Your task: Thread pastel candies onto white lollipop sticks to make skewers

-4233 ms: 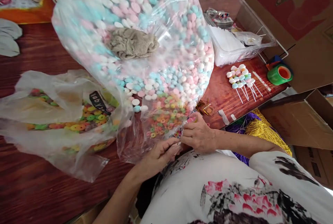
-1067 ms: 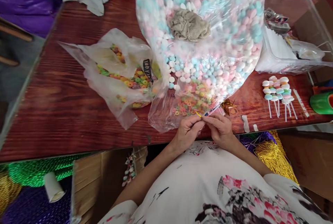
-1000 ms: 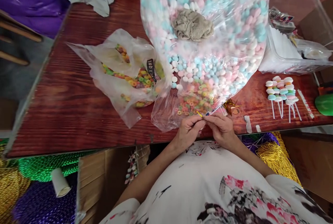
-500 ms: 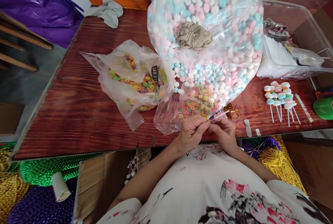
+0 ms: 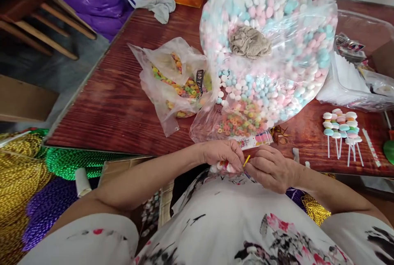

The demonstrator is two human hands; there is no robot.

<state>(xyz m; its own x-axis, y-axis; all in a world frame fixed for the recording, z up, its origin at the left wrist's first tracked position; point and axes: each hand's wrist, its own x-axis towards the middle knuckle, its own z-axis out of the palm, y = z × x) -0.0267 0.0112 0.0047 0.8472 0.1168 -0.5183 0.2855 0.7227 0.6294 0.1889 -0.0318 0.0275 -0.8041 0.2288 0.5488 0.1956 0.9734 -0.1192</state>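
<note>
Before you, the red table (image 5: 101,105) bears the big bag (image 5: 286,70), with the tub (image 5: 344,97) just to its right and the small bag (image 5: 154,62) to its left. At the near edge, your left hand (image 5: 224,153) is closed around the candy stick (image 5: 222,167), partly hidden; your right hand (image 5: 271,169) pinches the yellow tie (image 5: 246,161), which pokes up between both hands.

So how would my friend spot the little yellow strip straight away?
Find the big clear bag of pink, white and blue sweets on the table. Below it in the view, find the left hand and right hand, close together. The yellow strip pokes up between them: short, bright and single, unlike the darker gold tangle lying on the table.
</note>
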